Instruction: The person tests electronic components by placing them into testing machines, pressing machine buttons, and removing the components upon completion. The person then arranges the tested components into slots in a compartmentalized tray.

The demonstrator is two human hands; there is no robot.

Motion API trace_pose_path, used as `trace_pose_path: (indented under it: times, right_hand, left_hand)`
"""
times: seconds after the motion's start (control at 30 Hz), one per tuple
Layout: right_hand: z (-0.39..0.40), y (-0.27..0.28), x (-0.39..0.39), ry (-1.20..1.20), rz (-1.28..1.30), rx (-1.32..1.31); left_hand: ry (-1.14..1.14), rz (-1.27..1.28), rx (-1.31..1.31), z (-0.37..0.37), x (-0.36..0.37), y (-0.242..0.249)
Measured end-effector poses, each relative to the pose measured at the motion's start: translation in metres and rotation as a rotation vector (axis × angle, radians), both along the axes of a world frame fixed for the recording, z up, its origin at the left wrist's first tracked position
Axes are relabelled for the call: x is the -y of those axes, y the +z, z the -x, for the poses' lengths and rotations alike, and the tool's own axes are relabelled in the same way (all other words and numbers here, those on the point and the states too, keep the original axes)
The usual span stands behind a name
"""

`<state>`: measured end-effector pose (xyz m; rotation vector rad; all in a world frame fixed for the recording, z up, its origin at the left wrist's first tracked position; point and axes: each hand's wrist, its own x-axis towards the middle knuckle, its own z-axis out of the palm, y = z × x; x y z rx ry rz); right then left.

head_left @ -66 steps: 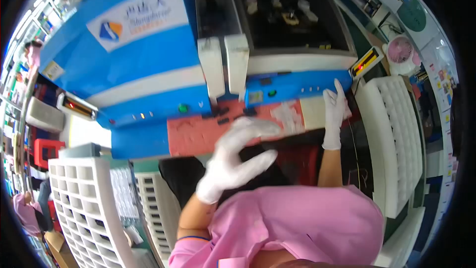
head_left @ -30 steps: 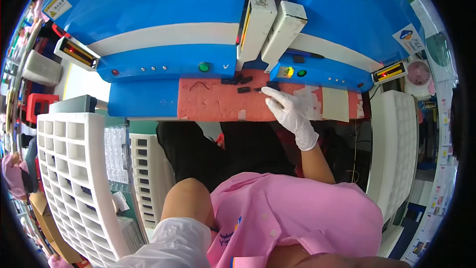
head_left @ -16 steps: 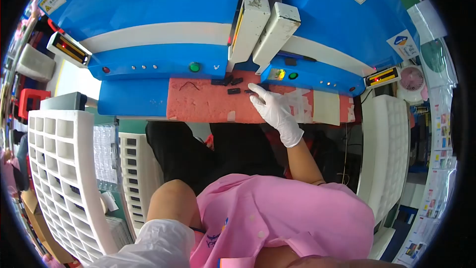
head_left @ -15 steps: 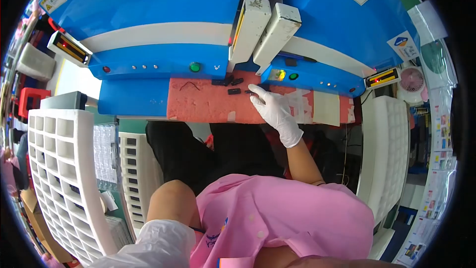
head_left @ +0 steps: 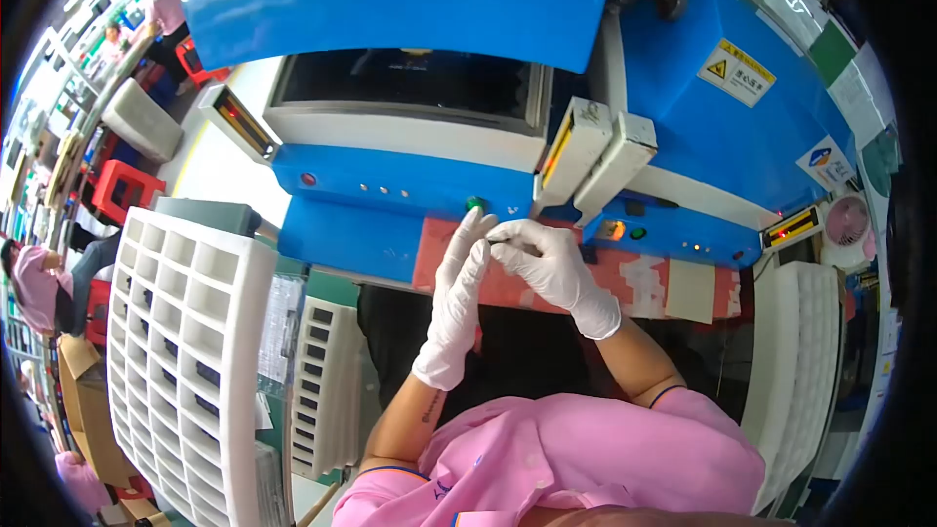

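Note:
My left hand (head_left: 455,304) and my right hand (head_left: 558,275), both in white gloves, meet at their fingertips above the pink mat (head_left: 625,278). The left fingers point upward, with the thumb drawn in close to them. On the right, thumb and forefinger curl into a pinch. A small dark edge shows between the fingertips, too little to name. The hands cover the part of the mat where small black pieces lay.
Behind the hands stands a blue machine (head_left: 390,0) with a dark opening under its cover. Two white posts (head_left: 576,151) rise beside it. A white compartment tray (head_left: 249,332) stands at left, a white foam stack (head_left: 795,351) at right. Several people sit or stand at far left.
My left hand has come up from the lower left to join my right hand over the mat. The left machine's blue cover has risen, exposing a dark opening. The view has shifted leftward.

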<state>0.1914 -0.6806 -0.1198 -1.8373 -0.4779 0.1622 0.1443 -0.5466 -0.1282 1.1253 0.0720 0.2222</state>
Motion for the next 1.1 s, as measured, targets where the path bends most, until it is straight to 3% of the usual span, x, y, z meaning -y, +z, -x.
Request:
trace_pose_path:
  times: [0.1, 0.2, 0.33, 0.4, 0.43, 0.5, 0.53, 0.63, 0.73, 0.93, 1.03, 1.1]
  right_hand:
    - [-0.019, 0.014, -0.039, 0.167, 0.147, 0.465]
    - [-0.056, 0.043, -0.07, 0.351, 0.068, 0.408]
    - [-0.146, 0.07, -0.12, 0.088, -0.204, 0.271]
    - [-0.211, 0.055, -0.143, -0.194, -0.298, 0.384]
    - [-0.242, 0.042, -0.153, -0.197, -0.312, 0.386]
    - [-0.286, 0.027, -0.161, -0.586, -0.203, 0.513]
    - [-0.297, 0.022, -0.162, -0.595, -0.217, 0.511]
    - [-0.314, 0.019, -0.161, -0.688, 0.076, 0.378]
    - [-0.322, 0.017, -0.165, -0.696, 0.107, 0.386]
    - [-0.338, 0.017, -0.165, -0.563, 0.105, 0.308]
    - [-0.324, 0.038, -0.158, -0.356, -0.22, -0.127]
    - [-0.318, 0.048, -0.154, -0.34, -0.316, -0.156]
  left_hand:
    - [-0.053, 0.183, 0.08, -0.013, -0.014, -0.007]
    - [0.151, 0.194, 0.159, -0.037, -0.044, 0.002]
    - [0.304, 0.004, 0.226, -0.082, -0.09, 0.035]
    - [0.359, -0.069, 0.262, -0.111, -0.107, 0.056]
    - [0.357, -0.082, 0.268, -0.13, -0.116, 0.063]
    - [0.272, -0.036, 0.166, -0.173, -0.133, 0.074]
    - [0.266, -0.051, 0.17, -0.192, -0.139, 0.078]
    - [0.099, -0.201, 0.103, -0.24, -0.151, 0.083]
    - [-0.034, -0.559, -0.127, -0.278, -0.15, 0.085]
    - [0.027, -0.591, -0.137, -0.328, -0.143, 0.058]
    - [0.093, -0.588, -0.068, -0.331, -0.146, 0.054]
    - [0.029, -0.689, -0.093, -0.32, -0.15, 0.063]
